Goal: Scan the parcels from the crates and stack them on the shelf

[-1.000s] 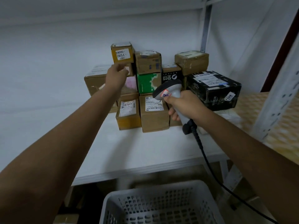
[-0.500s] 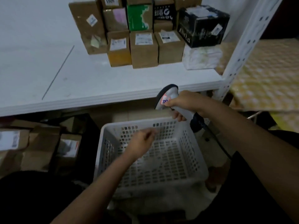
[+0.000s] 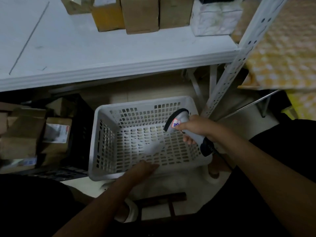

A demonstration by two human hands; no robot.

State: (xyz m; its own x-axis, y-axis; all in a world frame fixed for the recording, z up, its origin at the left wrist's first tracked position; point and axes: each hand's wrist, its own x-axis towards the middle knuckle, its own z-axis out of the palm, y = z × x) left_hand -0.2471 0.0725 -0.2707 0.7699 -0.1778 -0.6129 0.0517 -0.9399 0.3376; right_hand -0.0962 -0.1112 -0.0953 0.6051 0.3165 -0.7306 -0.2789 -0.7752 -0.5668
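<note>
A white perforated crate [image 3: 102,134] stands on the floor below the shelf, and I see no parcel in it. My left hand [image 3: 145,167] rests on its near rim with the fingers stretched out along the edge. My right hand [image 3: 195,128] grips a grey barcode scanner [image 3: 177,119] over the crate's right side, head pointing left and down. Brown parcels [image 3: 142,14] stand in a row at the back of the white shelf [image 3: 102,48]. More cardboard parcels [image 3: 56,132] lie in a dark crate [image 3: 80,134] to the left.
A perforated white shelf post [image 3: 227,79] rises just right of the white crate. A white wrapped packet [image 3: 213,19] sits at the shelf's right end. Yellow patterned cloth [image 3: 282,48] covers a surface at the right. A dark wooden stool [image 3: 162,199] stands near my legs.
My view dropped from the shelf to the floor. My left hand left the stacked parcels, came down past the crate's inside and now lies on its near rim. The scanner lowered over the crate.
</note>
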